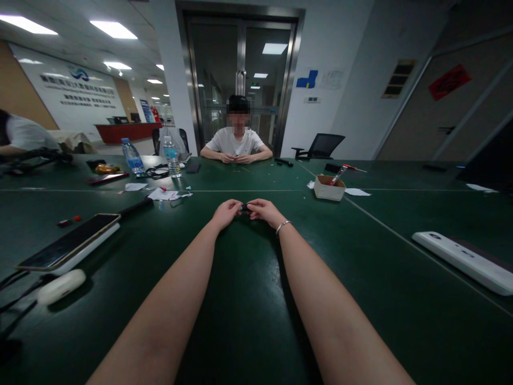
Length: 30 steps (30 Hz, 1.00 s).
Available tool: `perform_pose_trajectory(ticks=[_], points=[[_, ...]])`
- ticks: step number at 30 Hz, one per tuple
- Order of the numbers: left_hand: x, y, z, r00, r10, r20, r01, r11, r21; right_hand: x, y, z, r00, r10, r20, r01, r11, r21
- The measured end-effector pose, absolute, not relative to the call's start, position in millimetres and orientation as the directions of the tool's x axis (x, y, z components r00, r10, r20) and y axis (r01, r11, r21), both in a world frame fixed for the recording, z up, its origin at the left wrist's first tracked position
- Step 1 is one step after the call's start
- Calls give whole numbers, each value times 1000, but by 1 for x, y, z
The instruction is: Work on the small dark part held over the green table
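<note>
Both my arms reach forward over the dark green table (248,289). My left hand (227,214) and my right hand (264,212) nearly meet at the middle, fingers closed around a small black object (244,207) between them. Fingertips hide part of it, and its kind is too small to tell. A silver bracelet (284,228) is on my right wrist.
A phone (70,240) on a white block and a white case (61,286) lie at left. Farther back stand two bottles (132,156) near papers (164,194). At right are a small box (329,188) and a white device (465,259). A person (237,140) sits opposite.
</note>
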<state>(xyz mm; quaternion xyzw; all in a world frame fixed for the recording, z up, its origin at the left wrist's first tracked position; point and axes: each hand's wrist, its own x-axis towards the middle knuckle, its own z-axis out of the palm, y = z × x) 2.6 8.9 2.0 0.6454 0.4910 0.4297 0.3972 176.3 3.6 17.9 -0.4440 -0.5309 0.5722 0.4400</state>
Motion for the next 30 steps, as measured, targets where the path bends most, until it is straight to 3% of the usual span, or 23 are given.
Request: perform_pose_trajectory(ticks=[14, 30], points=[[4, 5, 5, 124, 977, 173, 237, -198, 951, 177, 2, 19, -229, 973, -37, -41, -48, -998], [1, 8, 1, 182, 959, 218, 339, -269, 901, 177, 7, 15, -232, 972, -43, -33, -52, -998]])
